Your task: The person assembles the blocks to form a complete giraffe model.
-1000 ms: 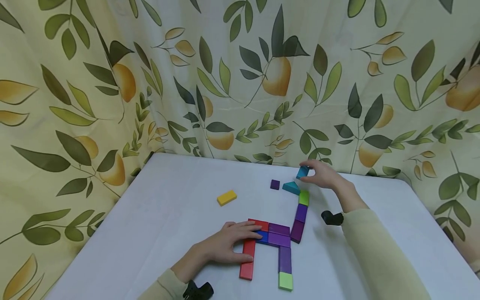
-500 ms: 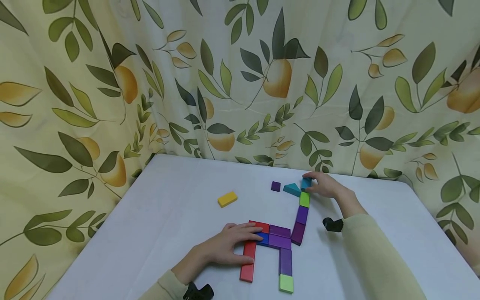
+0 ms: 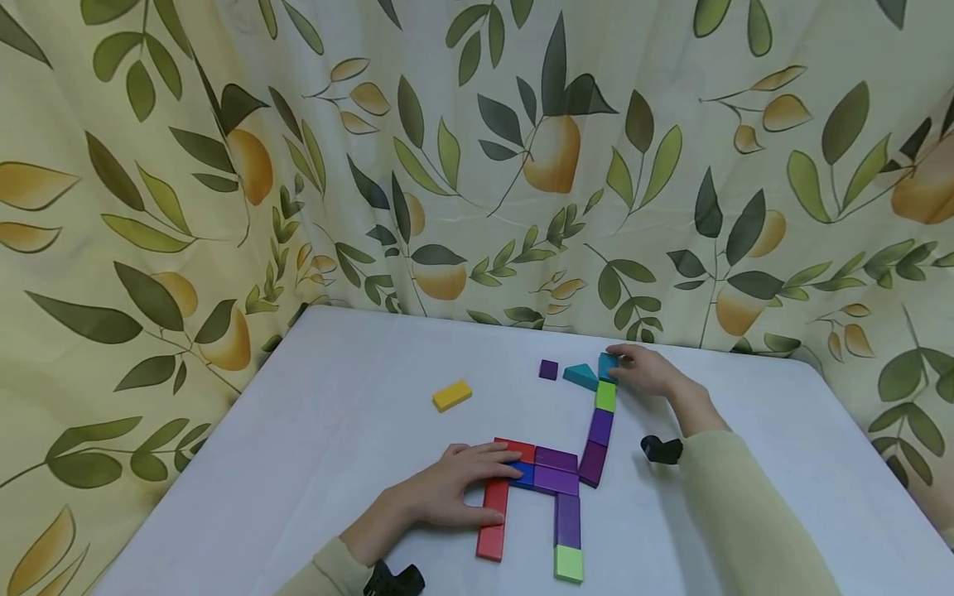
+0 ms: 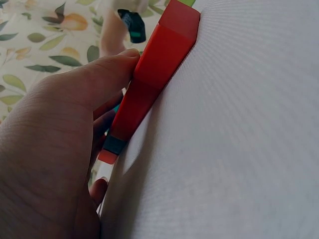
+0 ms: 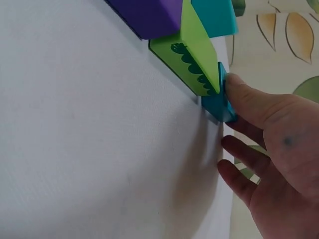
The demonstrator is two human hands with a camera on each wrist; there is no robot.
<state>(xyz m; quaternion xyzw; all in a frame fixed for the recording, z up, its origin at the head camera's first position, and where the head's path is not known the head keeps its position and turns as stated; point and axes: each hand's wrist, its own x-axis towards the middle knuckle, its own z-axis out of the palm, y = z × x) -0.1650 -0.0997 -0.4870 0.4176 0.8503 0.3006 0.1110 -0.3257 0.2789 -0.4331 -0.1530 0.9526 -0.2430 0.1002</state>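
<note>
At the far end of a line of toy blocks, my right hand has its thumb and forefinger at a blue block. In the right wrist view, the thumb touches this blue block, which stands against a lime-green block. A teal triangular block lies at its left. Straight fingers of my left hand rest over a red block and a dark blue block. Its thumb lies on a red column; the left wrist view shows it against the red side.
Purple blocks join the red and blue ones, with a purple leg ending in light green. A yellow block and a small purple cube lie loose on the white table. A patterned curtain hangs behind.
My right hand has brought the blue block down and nearer, onto the table at the end of the lime-green block. Its fingers then shift slightly right, uncovering more of it. The left hand stays.
</note>
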